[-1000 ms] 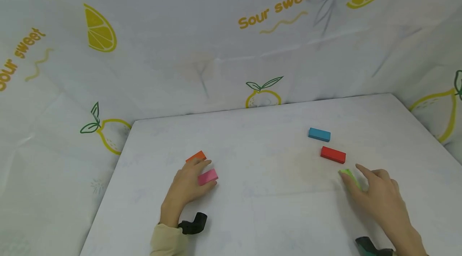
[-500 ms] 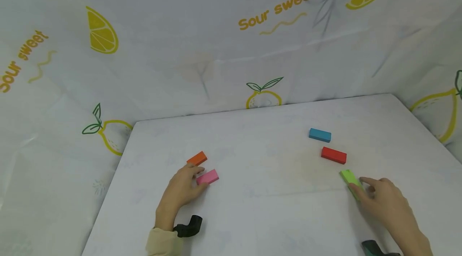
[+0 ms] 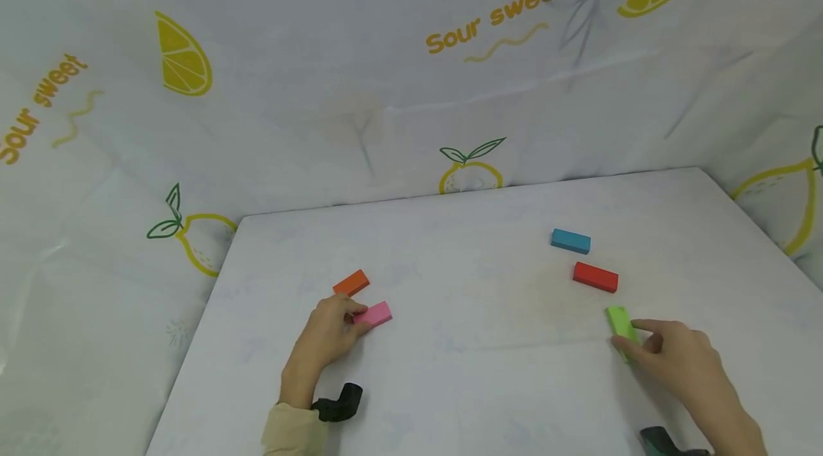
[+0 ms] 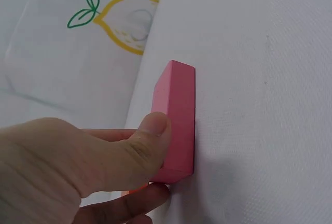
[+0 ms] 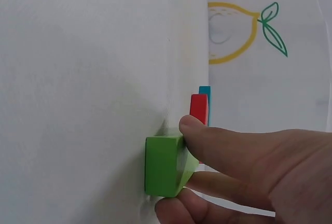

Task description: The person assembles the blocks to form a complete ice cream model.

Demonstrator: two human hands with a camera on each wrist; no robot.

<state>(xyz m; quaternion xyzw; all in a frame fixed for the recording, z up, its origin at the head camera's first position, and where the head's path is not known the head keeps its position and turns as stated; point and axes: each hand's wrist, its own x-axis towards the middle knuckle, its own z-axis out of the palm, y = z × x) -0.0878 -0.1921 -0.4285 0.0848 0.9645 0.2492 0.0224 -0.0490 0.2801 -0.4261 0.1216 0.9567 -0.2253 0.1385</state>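
- White cloth backdrop, lemon print and "Sour sweet" lettering, hangs behind the tabletop's far edge and down past its left and right edges.
- White tabletop, far corners both in sight, near edge out of view.
- Right hand, right half of the tabletop, thumb and forefinger pinching the green block across its long sides.
- Left hand, toward the left edge, thumb and fingers pinching the left end of the pink block.
- Beige sleeve, left forearm.
- Black wrist pieces, one per wrist; right one partly cut off.
- Green block, looks down on the tabletop, lies left and far side of the right hand's palm. Key relation: long axis runs near-to-far, far end leaning left, crosswise to the red and blue ones beyond. Right hand clearly the nearer.
- Pink block, to the right of the left hand's palm, long axis sideways, right end angled toward the far edge. Left hand nearer.
- Red block, just beyond green, apart, long axis sideways.
- Blue block, beyond red, closest to the far edge.
- Orange block, just beyond the left hand, slanted much like pink; contact with fingers, can't tell.
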